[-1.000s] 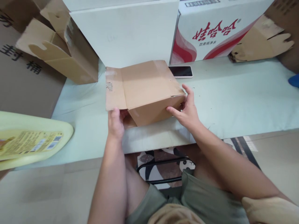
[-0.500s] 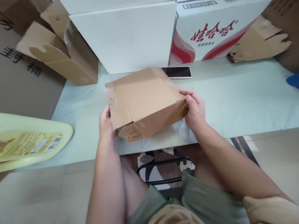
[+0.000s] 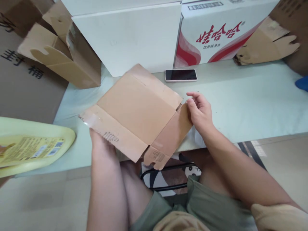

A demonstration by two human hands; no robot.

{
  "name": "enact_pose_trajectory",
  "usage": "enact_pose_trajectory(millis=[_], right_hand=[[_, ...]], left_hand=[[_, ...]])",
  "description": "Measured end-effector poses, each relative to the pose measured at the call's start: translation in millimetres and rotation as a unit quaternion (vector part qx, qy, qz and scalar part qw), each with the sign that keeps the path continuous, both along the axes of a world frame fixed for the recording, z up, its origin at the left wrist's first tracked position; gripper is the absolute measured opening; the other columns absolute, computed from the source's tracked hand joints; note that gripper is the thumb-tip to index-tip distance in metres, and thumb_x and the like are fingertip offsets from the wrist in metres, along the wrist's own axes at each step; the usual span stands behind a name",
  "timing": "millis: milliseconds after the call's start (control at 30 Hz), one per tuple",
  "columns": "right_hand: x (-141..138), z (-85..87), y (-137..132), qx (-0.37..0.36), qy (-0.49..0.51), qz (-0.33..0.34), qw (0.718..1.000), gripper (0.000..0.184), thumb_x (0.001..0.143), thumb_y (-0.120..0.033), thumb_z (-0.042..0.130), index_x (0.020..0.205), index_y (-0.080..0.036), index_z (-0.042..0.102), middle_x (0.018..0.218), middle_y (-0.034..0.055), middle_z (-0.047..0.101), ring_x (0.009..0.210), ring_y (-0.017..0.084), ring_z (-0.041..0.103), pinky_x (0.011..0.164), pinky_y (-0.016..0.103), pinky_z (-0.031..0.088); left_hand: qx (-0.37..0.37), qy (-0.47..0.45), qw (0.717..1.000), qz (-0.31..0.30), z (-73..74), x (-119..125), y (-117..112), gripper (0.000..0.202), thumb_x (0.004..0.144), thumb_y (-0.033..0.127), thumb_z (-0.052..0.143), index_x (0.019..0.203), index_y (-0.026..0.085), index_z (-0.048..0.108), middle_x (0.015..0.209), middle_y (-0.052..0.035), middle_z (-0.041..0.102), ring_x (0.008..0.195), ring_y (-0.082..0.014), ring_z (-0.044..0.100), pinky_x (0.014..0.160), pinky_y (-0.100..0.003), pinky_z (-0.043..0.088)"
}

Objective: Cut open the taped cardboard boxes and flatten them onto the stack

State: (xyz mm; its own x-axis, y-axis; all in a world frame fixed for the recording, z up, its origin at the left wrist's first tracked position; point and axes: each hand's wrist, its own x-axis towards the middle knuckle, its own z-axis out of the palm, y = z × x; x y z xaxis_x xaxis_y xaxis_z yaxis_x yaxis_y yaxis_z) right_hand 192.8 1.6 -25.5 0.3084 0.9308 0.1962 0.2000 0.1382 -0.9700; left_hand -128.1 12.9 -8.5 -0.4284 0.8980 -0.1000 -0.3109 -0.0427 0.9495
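Indoors, a tan cardboard carton (image 3: 136, 109) is tipped between a seated person's two hands at the near edge of a table (image 3: 243, 106) covered in pale green cloth. Its broad panel faces up, and a notched tab (image 3: 155, 157) bearing a printed block reaches past the edge above the person's lap; whether the underside touches the cloth cannot be told. The right hand (image 3: 201, 112) grips the carton's right corner with the thumb at the cardboard edge and the index finger pointing away. The left hand (image 3: 101, 141) is beneath the worn left flap (image 3: 115, 134), its fingers hidden, so how firmly it holds cannot be told.

Apparently light, the carton should be stiff across its flat panel but yielding at the creases, where it may fold or skew. A glossy patch on the left flap looks like tape and could be slick, while the scuffed edges and narrow tab would probably bend or tear if pulled. The folded corners, taken from opposite sides, look the safest hold.

Just beyond the carton lies a smartphone (image 3: 181, 75), near a plain white box (image 3: 130, 38) and a red-lettered water carton (image 3: 216, 35).
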Motion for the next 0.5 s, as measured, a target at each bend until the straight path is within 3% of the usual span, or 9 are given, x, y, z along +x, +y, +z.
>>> enact_pose_trajectory(millis=[100, 200, 267, 400, 500], right_hand=[[3.5, -4.4, 3.3, -0.005, -0.013, -0.007, 1.000, 0.046, 0.089, -0.065, 0.071, 0.115, -0.026, 0.068, 0.093, 0.0034, 0.068, 0.082, 0.020, 0.064, 0.073, 0.036, 0.055], [5.1, -10.5, 8.1, 0.001, 0.008, -0.044, 0.999, 0.062, 0.078, -0.066, 0.080, 0.124, -0.028, 0.062, 0.123, 0.0087, 0.068, 0.107, 0.024, 0.066, 0.085, 0.039, 0.058], [4.1, -13.0, 10.0, -0.025, 0.070, -0.046, 0.996, 0.075, 0.068, -0.068, 0.087, 0.126, -0.028, 0.060, 0.129, 0.0096, 0.067, 0.108, 0.025, 0.067, 0.086, 0.041, 0.059], [-1.7, -10.4, 7.7, -0.132, 0.193, 0.085, 0.968, 0.065, 0.067, -0.074, 0.084, 0.105, -0.024, 0.065, 0.101, 0.0080, 0.074, 0.086, 0.024, 0.070, 0.071, 0.039, 0.059], [-5.2, -8.2, 5.5, -0.167, 0.214, 0.097, 0.958, 0.058, 0.066, -0.071, 0.087, 0.089, -0.023, 0.065, 0.079, 0.0039, 0.071, 0.068, 0.020, 0.065, 0.059, 0.033, 0.052]], left_hand=[[0.026, -0.019, 0.999, -0.013, 13.1, 6.2, -1.0, 0.055, 0.084, 0.077, 0.066, 0.093, 0.024, 0.073, 0.080, -0.0038, 0.078, 0.095, -0.0289, 0.075, 0.080, -0.040, 0.063], [0.065, -0.031, 0.997, -0.006, 18.1, 7.8, 0.8, 0.050, 0.079, 0.074, 0.073, 0.096, 0.027, 0.072, 0.085, -0.0042, 0.080, 0.108, -0.0302, 0.075, 0.083, -0.039, 0.063], [0.083, -0.040, 0.996, -0.007, 18.8, 7.4, 1.4, 0.047, 0.080, 0.070, 0.076, 0.099, 0.027, 0.071, 0.090, -0.0053, 0.081, 0.115, -0.0315, 0.074, 0.086, -0.040, 0.063], [0.098, -0.063, 0.993, -0.012, 23.6, 11.3, -2.3, 0.045, 0.084, 0.066, 0.074, 0.105, 0.026, 0.070, 0.102, -0.0071, 0.082, 0.128, -0.0333, 0.070, 0.096, -0.043, 0.063], [0.135, -0.092, 0.986, -0.026, 27.6, 16.5, -7.9, 0.056, 0.086, 0.076, 0.065, 0.105, 0.023, 0.070, 0.117, -0.0105, 0.080, 0.141, -0.0351, 0.061, 0.108, -0.046, 0.059]])
